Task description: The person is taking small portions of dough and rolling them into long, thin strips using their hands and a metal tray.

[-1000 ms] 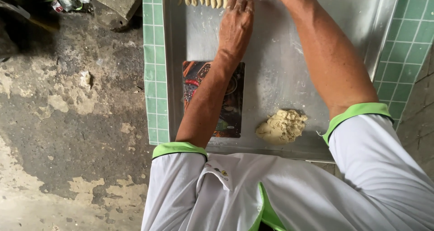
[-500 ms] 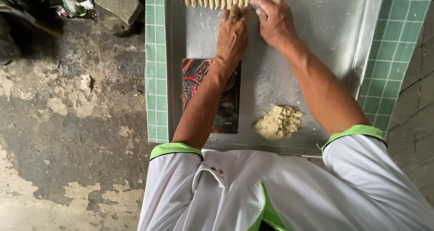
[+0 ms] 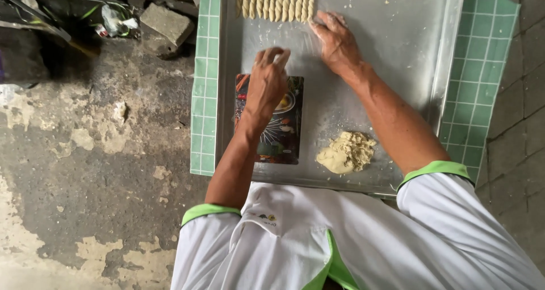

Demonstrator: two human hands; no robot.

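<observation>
A row of twisted dough strips (image 3: 276, 1) lies at the far edge of the metal tray (image 3: 397, 51). The right hand (image 3: 336, 43) rests just below the row's right end, its grip open, fingers spread flat on the tray. The left hand (image 3: 268, 83) hovers over a dark patterned card (image 3: 282, 137), fingers curled; whether its grip holds anything I cannot tell. A lump of crumbly dough (image 3: 346, 152) sits near the tray's front edge. The tray stands on a green-tiled bench (image 3: 479, 68).
</observation>
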